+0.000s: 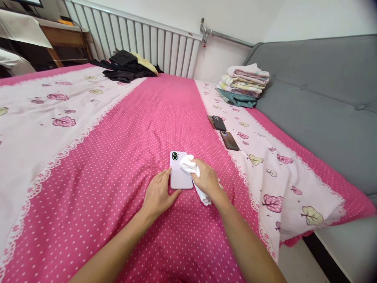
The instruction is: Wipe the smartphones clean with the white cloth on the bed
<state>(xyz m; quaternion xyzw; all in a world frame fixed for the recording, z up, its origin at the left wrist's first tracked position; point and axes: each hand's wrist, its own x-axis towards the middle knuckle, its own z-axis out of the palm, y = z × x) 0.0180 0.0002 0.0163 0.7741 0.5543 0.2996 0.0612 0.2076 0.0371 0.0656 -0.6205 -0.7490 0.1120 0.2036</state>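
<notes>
The pale phone [179,179] lies camera side up on the pink strip of the bed [171,102], with the left hand [159,190] spread loosely round its lower left corner, fingers at the side and thumb by the bottom edge. The right hand [205,177] is closed on a bunched white cloth [188,162], one end of which rests on the phone's back. Farther off to the right, a black phone [219,123] and a brown phone [231,142] lie near each other.
</notes>
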